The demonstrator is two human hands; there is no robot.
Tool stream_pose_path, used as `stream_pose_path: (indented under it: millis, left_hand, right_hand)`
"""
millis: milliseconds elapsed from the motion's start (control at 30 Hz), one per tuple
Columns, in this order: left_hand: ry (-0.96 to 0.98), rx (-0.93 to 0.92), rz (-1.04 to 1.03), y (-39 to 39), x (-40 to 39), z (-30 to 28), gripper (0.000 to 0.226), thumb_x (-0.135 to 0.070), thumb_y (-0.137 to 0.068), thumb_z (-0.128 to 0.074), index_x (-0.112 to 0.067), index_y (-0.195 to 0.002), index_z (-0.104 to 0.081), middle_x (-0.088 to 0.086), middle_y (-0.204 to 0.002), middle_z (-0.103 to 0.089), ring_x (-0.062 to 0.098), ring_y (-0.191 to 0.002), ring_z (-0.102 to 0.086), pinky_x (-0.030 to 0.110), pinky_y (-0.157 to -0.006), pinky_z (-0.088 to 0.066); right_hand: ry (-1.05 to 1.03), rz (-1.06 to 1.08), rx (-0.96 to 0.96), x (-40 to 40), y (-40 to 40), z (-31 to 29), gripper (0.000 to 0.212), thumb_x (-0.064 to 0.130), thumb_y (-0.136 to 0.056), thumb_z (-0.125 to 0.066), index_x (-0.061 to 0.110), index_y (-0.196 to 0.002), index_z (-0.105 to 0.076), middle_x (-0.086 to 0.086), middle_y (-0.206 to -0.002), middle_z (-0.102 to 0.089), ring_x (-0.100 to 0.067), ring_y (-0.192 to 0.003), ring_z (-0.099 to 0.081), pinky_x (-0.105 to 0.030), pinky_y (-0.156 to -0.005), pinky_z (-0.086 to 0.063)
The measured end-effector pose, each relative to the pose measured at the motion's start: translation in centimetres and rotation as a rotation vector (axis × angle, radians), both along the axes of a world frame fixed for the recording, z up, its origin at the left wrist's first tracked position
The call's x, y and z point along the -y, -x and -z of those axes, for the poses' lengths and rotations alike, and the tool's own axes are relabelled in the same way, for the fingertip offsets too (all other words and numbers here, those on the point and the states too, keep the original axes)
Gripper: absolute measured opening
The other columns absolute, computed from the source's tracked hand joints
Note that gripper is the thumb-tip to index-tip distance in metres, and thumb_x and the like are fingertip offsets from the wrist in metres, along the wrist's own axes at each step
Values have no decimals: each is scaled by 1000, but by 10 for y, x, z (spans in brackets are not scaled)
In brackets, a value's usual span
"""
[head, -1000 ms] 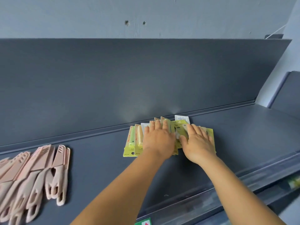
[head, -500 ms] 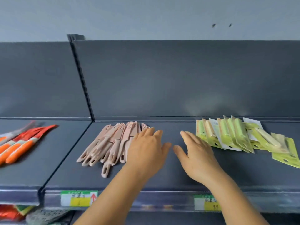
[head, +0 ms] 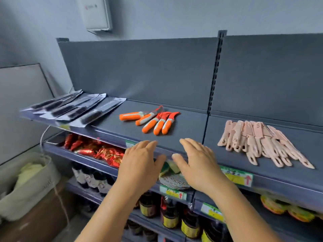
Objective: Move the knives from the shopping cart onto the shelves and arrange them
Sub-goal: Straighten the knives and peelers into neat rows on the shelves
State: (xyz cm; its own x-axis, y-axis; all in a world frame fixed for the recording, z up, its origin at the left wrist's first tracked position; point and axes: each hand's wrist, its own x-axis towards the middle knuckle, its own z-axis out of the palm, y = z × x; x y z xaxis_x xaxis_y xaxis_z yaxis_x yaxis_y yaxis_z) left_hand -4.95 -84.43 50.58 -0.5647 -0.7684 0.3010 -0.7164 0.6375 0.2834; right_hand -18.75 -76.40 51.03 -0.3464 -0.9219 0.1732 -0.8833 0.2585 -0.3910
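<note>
- Since the earlier frame my view had swung left: the green packs dropped out of sight and black-handled carded knives [head: 73, 109] came in at the shelf's [head: 192, 126] left end.
- Orange knives [head: 153, 121] lay fanned mid-shelf, pink knives [head: 262, 142] to the right, each kind grouped apart, I judged for display.
- I saw my left hand [head: 139, 165] and right hand [head: 199, 165] hovering at the front edge, fingers [head: 148, 145] loosely spread, holding nothing.

Orange-handled knives [head: 151, 120]: five. Black-handled carded knives [head: 76, 109]: about five. Pink knives [head: 262, 142]: uncountable pile. Hands: two.
</note>
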Motion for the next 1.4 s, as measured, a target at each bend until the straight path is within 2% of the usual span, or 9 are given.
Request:
stream_pose_path:
  millis: [267,433,533,733,833,1000,1167,1400]
  left_hand:
    - [-23,-67,-293,-146,50,7,52,-47,-94,-47,-26,-142,-42,-10,-144,-44,10,-128,-46,28,-109,-33]
    - [-29,-98,-430,-207,90,16,51,-43,-93,-50,-26,-141,-44,-10,-143,-46,10,-132,-42,30,-109,-34]
    - [-3,-91,-485,-230,125,17,53,-43,-94,-49,-26,-144,-39,-9,-146,-42,10,-135,-37,29,-112,-30]
    - [57,-127,-487,-253,231,0,56,-43,-93,-51,-27,-145,-35,-12,-146,-39,9,-133,-37,28,-110,-31]
    - [78,-158,-482,-255,292,-13,59,-41,-92,-54,-26,-146,-34,-10,-148,-38,11,-134,-37,32,-110,-31]
    - [59,-149,-473,-258,375,-25,62,-41,-94,-52,-24,-149,-28,-8,-152,-33,13,-139,-31,34,-112,-29]
    - [27,-90,-450,-263,437,-28,59,-42,-96,-47,-24,-148,-28,-6,-150,-36,15,-135,-36,32,-109,-32]
    - [-58,33,-395,-277,510,-21,49,-41,-96,-45,-22,-141,-40,0,-137,-49,20,-127,-44,35,-102,-38]
  right_hand:
    - [41,-260,51,96,-133,11,58,49,-97,-37,24,-148,-27,8,-154,-27,-12,-142,-21,-32,-117,-13]
    - [33,-405,47,159,-187,14,56,47,-98,-37,24,-147,-28,9,-153,-28,-10,-142,-20,-31,-116,-11]
    - [27,-472,54,202,-210,16,56,48,-97,-38,24,-147,-28,9,-154,-27,-10,-142,-19,-32,-117,-10]
    - [103,-539,16,311,-233,-3,56,48,-96,-39,25,-145,-28,8,-150,-31,-13,-139,-23,-34,-116,-15]
    - [104,-536,6,369,-235,-22,61,48,-97,-39,23,-149,-21,6,-155,-23,-15,-143,-17,-36,-117,-12]
    - [27,-545,-52,452,-239,-40,68,50,-97,-39,24,-153,-9,4,-159,-13,-18,-145,-12,-38,-116,-12]
    - [-112,-531,-70,506,-243,-37,73,53,-96,-37,28,-153,2,3,-161,-3,-20,-147,-4,-42,-117,-8]
    - [-271,-500,-101,548,-258,-30,74,52,-97,-36,28,-153,6,1,-161,3,-21,-148,-2,-43,-119,-6]
